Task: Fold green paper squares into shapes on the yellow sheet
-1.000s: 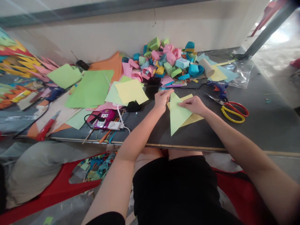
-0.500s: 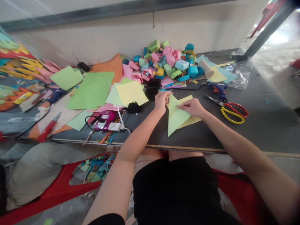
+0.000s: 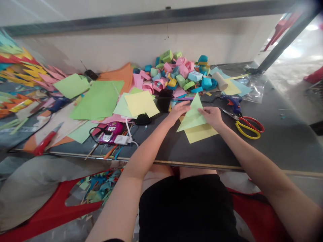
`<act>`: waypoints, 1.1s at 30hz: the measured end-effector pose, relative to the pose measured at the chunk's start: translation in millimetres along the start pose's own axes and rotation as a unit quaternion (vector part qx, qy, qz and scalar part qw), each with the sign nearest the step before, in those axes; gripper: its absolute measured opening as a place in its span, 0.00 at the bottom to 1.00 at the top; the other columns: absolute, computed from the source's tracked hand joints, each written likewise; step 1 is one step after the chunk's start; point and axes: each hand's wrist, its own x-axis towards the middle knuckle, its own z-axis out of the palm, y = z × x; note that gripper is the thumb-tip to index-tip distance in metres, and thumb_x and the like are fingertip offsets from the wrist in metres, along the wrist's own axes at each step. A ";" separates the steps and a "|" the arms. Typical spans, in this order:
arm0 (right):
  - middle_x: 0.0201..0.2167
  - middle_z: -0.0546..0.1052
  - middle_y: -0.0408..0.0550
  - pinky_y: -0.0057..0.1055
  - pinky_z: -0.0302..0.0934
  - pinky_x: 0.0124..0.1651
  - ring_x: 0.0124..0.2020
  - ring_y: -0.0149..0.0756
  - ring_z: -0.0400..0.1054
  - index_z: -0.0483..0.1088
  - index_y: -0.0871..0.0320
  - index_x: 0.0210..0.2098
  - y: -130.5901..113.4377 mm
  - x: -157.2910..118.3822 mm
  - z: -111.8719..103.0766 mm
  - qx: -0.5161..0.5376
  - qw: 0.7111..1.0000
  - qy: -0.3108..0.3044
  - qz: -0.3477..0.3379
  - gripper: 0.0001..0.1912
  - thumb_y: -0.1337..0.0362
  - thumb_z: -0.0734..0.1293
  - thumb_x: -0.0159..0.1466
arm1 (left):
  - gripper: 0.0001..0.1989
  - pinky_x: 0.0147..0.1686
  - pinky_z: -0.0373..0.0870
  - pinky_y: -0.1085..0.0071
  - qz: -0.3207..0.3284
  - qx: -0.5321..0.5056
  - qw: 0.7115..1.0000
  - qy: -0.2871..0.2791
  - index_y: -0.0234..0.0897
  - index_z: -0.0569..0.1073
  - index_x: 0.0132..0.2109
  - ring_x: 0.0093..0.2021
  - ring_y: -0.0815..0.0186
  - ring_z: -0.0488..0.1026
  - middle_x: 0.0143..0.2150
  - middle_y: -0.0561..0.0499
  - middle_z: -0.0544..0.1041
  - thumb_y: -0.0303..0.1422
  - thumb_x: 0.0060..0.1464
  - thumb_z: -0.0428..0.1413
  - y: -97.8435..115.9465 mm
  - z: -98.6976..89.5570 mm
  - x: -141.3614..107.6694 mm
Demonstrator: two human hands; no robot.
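The right hand (image 3: 210,116) pinched the green paper (image 3: 194,116) by its right side. The left hand (image 3: 178,110) was at the left side, its fingers held out and a bit apart; it was hard to tell if they touched the paper. The green paper made a triangle over the yellow paper (image 3: 202,133), with its top tip pointing away from the person.

The green paper could slip or twist, because maybe just one hand gripped it. A hard squeeze could bend it in the wrong spot. The yellow paper looked loose, so a bump could push it along. The scissors (image 3: 239,118) had their points near the right hand, so a fast swing that way could cause a poke.

The front edge (image 3: 196,164) had a bare strip before it. The most room was right of the scissors, on the bare table (image 3: 280,144). Behind, the phone (image 3: 164,101) and paper boxes (image 3: 183,70) left little space.
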 end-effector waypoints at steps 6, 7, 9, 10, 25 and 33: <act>0.20 0.60 0.40 0.31 0.47 0.29 0.25 0.31 0.51 0.69 0.57 0.25 -1.6 3.2 -5.3 0.016 0.997 0.074 -0.003 0.24 0.41 0.66 0.59 | 0.47 0.54 0.76 0.56 0.134 0.271 0.949 -0.092 0.40 0.72 0.67 0.59 0.45 0.78 0.64 0.37 0.77 0.51 0.42 0.73 -1.6 -7.8 -7.8; 0.21 0.60 0.40 0.31 0.48 0.29 0.25 0.31 0.52 0.70 0.57 0.26 -2.3 3.0 -5.7 0.016 0.997 0.077 -0.004 0.23 0.42 0.65 0.59 | 0.50 0.57 0.75 0.54 0.144 0.310 0.934 -0.106 0.39 0.70 0.69 0.61 0.43 0.76 0.66 0.37 0.75 0.51 0.41 0.73 -1.4 -8.6 -8.4; 0.20 0.60 0.40 0.31 0.48 0.29 0.25 0.31 0.52 0.70 0.57 0.26 -3.3 2.7 -6.2 0.009 0.997 0.081 -0.005 0.22 0.43 0.65 0.59 | 0.55 0.61 0.72 0.51 0.159 0.376 0.905 -0.123 0.37 0.66 0.72 0.64 0.41 0.74 0.69 0.35 0.72 0.50 0.41 0.74 -1.5 -9.1 -9.1; 0.20 0.59 0.40 0.31 0.49 0.28 0.25 0.31 0.52 0.70 0.57 0.26 -3.5 2.6 -6.2 0.006 0.997 0.082 -0.003 0.23 0.43 0.65 0.60 | 0.55 0.63 0.71 0.50 0.164 0.401 0.893 -0.125 0.37 0.64 0.73 0.65 0.40 0.72 0.70 0.35 0.71 0.51 0.42 0.73 -1.8 -8.9 -9.2; 0.21 0.53 0.41 0.33 0.53 0.24 0.25 0.33 0.50 0.52 0.51 0.22 13.9 14.3 -0.1 0.068 0.989 0.134 0.005 0.41 0.17 0.54 0.53 | 0.43 0.67 0.66 0.54 0.214 0.447 0.867 -0.044 0.41 0.68 0.70 0.70 0.48 0.68 0.70 0.39 0.70 0.64 0.58 0.56 -7.0 -8.1 -8.6; 0.13 0.58 0.40 0.32 0.57 0.23 0.18 0.33 0.57 0.57 0.52 0.20 18.0 15.2 -2.9 0.059 0.993 0.099 -0.003 0.38 0.23 0.58 0.60 | 0.35 0.41 0.69 0.63 0.243 0.395 0.884 0.048 0.39 0.74 0.31 0.37 0.58 0.76 0.32 0.44 0.77 0.62 0.67 0.40 -5.0 -12.8 -3.1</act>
